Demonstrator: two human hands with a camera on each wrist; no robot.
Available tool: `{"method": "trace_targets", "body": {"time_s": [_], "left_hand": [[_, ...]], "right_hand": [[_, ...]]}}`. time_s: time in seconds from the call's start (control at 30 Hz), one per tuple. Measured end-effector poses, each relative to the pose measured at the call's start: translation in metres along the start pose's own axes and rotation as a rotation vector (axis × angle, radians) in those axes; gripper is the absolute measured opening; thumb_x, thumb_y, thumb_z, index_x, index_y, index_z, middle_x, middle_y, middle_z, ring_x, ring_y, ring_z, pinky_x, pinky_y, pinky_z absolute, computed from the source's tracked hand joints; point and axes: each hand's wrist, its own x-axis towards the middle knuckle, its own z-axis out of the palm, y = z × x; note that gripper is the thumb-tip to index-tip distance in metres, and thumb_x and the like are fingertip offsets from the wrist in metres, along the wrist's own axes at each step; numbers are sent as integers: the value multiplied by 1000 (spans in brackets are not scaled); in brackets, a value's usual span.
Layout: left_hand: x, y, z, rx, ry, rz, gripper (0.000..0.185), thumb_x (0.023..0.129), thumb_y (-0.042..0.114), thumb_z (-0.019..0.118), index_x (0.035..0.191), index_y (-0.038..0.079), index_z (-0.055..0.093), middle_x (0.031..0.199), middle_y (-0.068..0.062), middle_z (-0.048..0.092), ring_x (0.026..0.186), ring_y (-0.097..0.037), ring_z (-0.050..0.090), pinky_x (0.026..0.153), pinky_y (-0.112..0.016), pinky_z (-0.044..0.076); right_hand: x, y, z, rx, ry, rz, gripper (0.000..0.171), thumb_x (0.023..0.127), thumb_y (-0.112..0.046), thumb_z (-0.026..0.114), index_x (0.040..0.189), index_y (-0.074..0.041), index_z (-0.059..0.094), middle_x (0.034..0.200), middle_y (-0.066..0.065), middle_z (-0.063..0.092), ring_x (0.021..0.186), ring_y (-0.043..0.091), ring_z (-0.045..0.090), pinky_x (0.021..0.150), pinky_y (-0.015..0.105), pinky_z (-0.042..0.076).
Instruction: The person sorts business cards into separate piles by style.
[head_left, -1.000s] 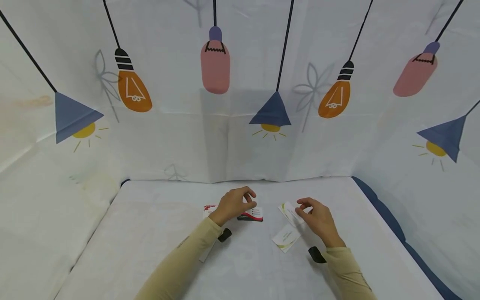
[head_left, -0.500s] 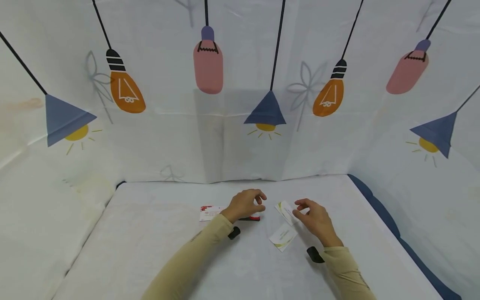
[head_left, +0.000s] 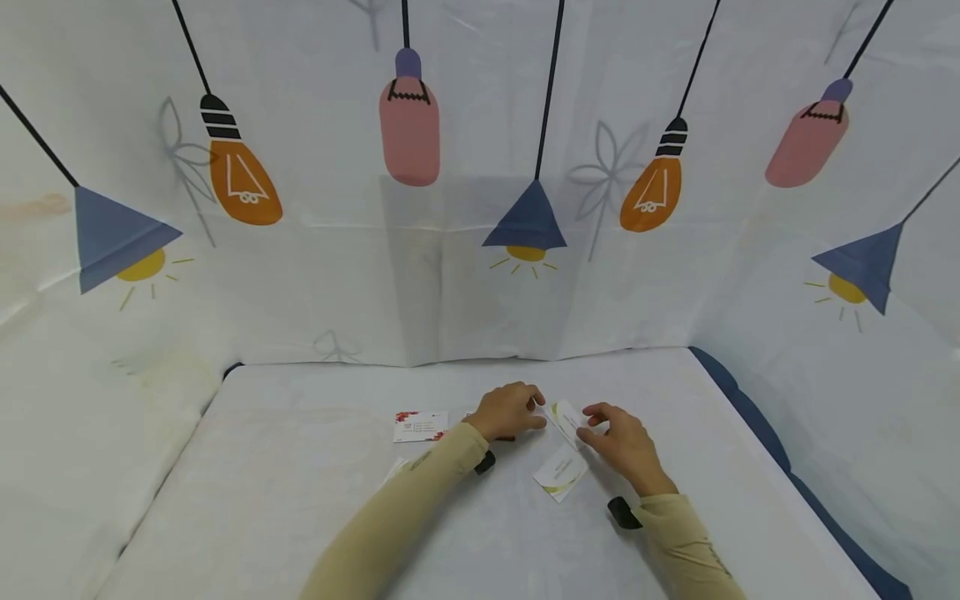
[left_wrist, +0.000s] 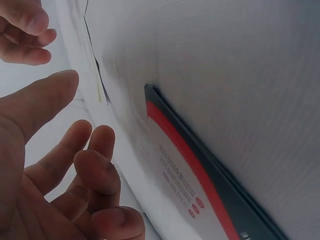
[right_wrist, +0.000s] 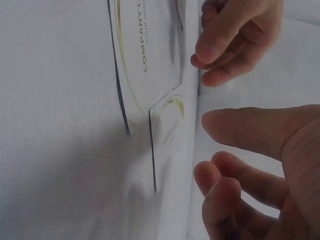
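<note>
My left hand (head_left: 510, 412) hovers over the middle of the table, fingers loosely bent with nothing between them. Below it, mostly hidden in the head view, lies a business card stack (left_wrist: 177, 165) in white, red and black. My right hand (head_left: 622, 446) hangs to the right, thumb and fingers apart and holding nothing. Just left of its fingertips are two white business cards with green curves: a far one (head_left: 567, 419) and a nearer one (head_left: 561, 473). In the right wrist view the nearer card (right_wrist: 155, 45) shows printed company lettering.
A white card with red flowers (head_left: 420, 426) lies left of my left hand. Another white card (head_left: 395, 468) is partly covered by the left sleeve (head_left: 405, 508). White cloth covers the table (head_left: 300, 475), and a curtain with printed lamps (head_left: 465, 275) hangs behind it.
My left hand has moved right toward the green-curved cards, uncovering the card with red flowers. The right hand has barely moved. The head view has shifted slightly.
</note>
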Motion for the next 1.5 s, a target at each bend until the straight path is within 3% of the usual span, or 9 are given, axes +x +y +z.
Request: {"method": "trace_targets", "body": {"time_s": [0.23, 0.43, 0.8, 1.1, 1.5], "left_hand": [[11, 2, -1, -7, -17, -10, 34, 89, 37, 76, 117, 17, 71, 100, 5, 68, 87, -7, 61, 75, -28, 49], [18, 8, 1, 18, -52, -22, 37, 90, 38, 76, 119, 16, 71, 100, 7, 69, 88, -6, 61, 75, -27, 49], [23, 18, 6, 31, -56, -33, 37, 91, 36, 76, 120, 14, 70, 104, 6, 72, 94, -10, 65, 80, -29, 51], [24, 19, 7, -11, -41, -42, 33, 91, 32, 74, 119, 14, 72, 100, 5, 71, 89, -10, 65, 77, -28, 50], [28, 16, 10, -77, -41, -18, 33, 91, 25, 72, 123, 17, 71, 91, 6, 68, 73, -8, 57, 64, -26, 45]], "right_hand": [[-1, -1, 2, -38, -16, -7, 43, 86, -31, 79, 121, -8, 68, 103, 4, 70, 82, 19, 60, 67, 37, 46], [1, -6, 2, -96, -78, 51, 53, 84, -38, 81, 123, -5, 66, 106, 6, 68, 92, 26, 61, 78, 46, 49], [2, -3, 7, -123, -103, 63, 51, 82, -38, 82, 119, -6, 68, 104, 6, 64, 88, 24, 59, 76, 48, 49], [2, -1, 9, -113, -91, 42, 53, 82, -36, 83, 121, -4, 66, 102, 6, 63, 85, 24, 58, 74, 47, 49], [3, -3, 6, -55, -118, 78, 54, 80, -33, 85, 121, -4, 64, 110, 14, 61, 94, 29, 59, 85, 52, 48]]}}
